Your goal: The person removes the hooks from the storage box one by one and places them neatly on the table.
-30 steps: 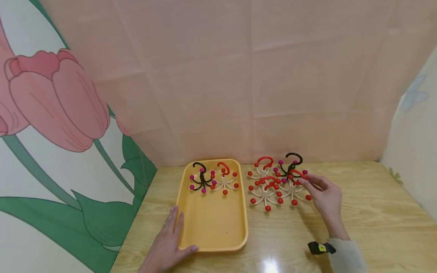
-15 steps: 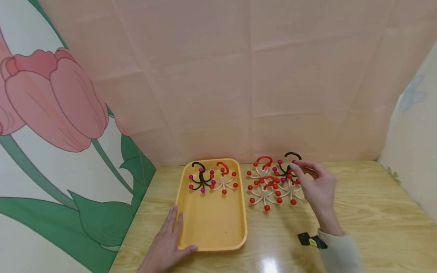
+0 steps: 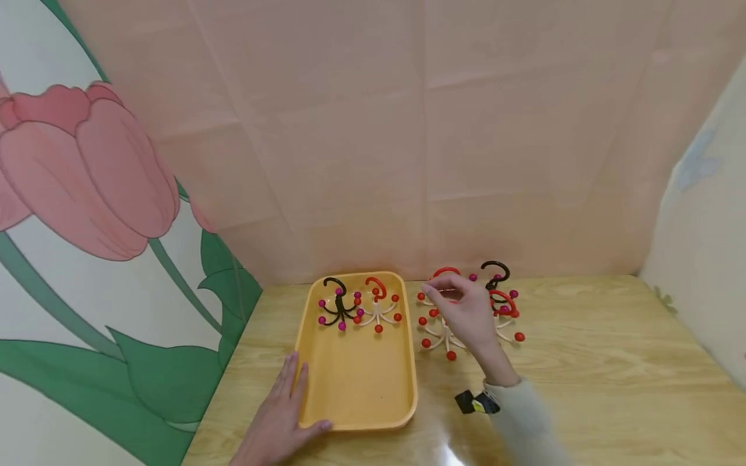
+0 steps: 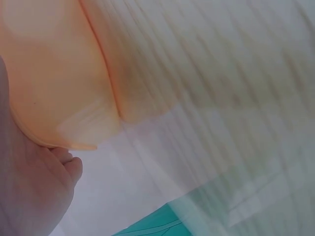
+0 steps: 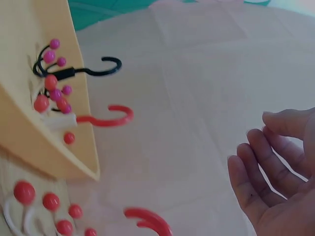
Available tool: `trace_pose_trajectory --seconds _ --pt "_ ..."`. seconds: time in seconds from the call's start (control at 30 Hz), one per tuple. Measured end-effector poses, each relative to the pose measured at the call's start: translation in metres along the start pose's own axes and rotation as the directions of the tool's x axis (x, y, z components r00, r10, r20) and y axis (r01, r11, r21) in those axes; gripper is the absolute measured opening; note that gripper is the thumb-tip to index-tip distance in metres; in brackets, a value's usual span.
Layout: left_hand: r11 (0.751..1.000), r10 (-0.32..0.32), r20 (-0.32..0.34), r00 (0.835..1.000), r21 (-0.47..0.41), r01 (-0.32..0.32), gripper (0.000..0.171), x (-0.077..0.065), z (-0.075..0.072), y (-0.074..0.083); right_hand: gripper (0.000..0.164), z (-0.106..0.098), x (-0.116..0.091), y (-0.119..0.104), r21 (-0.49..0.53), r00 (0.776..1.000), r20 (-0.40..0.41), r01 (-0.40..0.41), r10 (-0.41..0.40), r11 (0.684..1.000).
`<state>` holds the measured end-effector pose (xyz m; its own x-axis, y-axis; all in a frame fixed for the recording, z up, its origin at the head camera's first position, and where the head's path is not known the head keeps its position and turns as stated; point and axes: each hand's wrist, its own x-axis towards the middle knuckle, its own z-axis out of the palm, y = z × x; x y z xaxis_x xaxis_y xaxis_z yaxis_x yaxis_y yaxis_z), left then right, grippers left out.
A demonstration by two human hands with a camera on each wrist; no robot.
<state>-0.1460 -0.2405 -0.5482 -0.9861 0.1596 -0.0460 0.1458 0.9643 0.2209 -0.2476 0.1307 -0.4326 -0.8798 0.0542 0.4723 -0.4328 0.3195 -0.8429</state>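
Note:
My left hand (image 3: 276, 411) rests against the near left corner of a yellow tray (image 3: 361, 382), fingers along its side and thumb at its front rim. A black multi-arm hanger hook (image 3: 340, 304) with magenta ball tips stands in the tray's far end, beside a white hook (image 3: 377, 309) with a red top. My right hand (image 3: 469, 317) is above the hooks right of the tray, partly hiding them. Its loosely bent fingers hold nothing in the right wrist view. Under and around it stand white hooks with red tops, one in front (image 3: 445, 329), and another black hook (image 3: 491, 285).
Wood-grain table (image 3: 594, 362) extends right of the hooks. A pinkish cloth backdrop (image 3: 350, 162) rises behind the tray, and a tulip-printed panel (image 3: 116, 194) stands at the left. A black wristband piece (image 3: 478, 402) hangs by the right sleeve.
My right hand has let go of the red top of the right-hand white hook and moved left over the group toward the tray. The left hand stays at the tray corner.

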Motion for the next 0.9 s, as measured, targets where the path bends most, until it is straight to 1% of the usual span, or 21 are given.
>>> trace_pose_trajectory --seconds 0.17,0.27,0.4,0.53,0.6,0.7,0.77,0.83,0.9 --pt "0.999 0.017 -0.024 1.0 0.035 -0.016 0.123 -0.003 0.001 -0.002 0.012 0.022 0.004 -0.001 -0.033 0.995 0.067 -0.067 0.069 0.997" --pt "0.999 0.028 -0.044 0.999 0.046 -0.026 0.127 -0.003 0.002 -0.002 0.013 0.032 0.005 -0.001 -0.042 0.987 0.108 -0.112 0.116 0.993" --pt "0.998 0.03 -0.056 0.998 0.057 -0.026 0.132 -0.002 0.0 -0.001 0.021 0.045 0.007 0.002 -0.04 0.978 0.151 -0.142 0.147 0.989" --pt "0.997 0.023 -0.051 0.998 0.069 -0.019 0.132 -0.002 -0.002 -0.001 0.033 0.058 0.014 0.009 -0.045 0.977 0.165 -0.13 0.136 0.99" --pt "0.998 0.013 -0.039 0.999 0.068 -0.01 0.131 -0.002 -0.002 -0.001 0.038 0.064 0.016 0.014 -0.04 0.974 0.172 -0.145 0.15 0.989" --pt "0.998 -0.002 -0.022 1.0 0.063 0.003 0.133 -0.003 -0.001 0.0 0.045 0.071 0.017 0.022 -0.025 0.962 0.187 -0.198 0.199 0.98" --pt "0.998 -0.009 -0.014 1.0 0.059 0.01 0.133 -0.003 -0.001 0.001 0.048 0.075 0.018 0.027 -0.025 0.957 0.193 -0.218 0.219 0.976" --pt "0.998 0.0 -0.021 1.0 0.064 0.002 0.132 -0.003 -0.001 0.001 0.05 0.079 0.02 0.031 -0.03 0.953 0.198 -0.23 0.231 0.973" --pt "0.997 0.006 -0.028 1.0 0.071 -0.004 0.131 -0.002 -0.002 0.002 0.05 0.083 0.023 0.036 -0.046 0.953 0.196 -0.226 0.23 0.973"
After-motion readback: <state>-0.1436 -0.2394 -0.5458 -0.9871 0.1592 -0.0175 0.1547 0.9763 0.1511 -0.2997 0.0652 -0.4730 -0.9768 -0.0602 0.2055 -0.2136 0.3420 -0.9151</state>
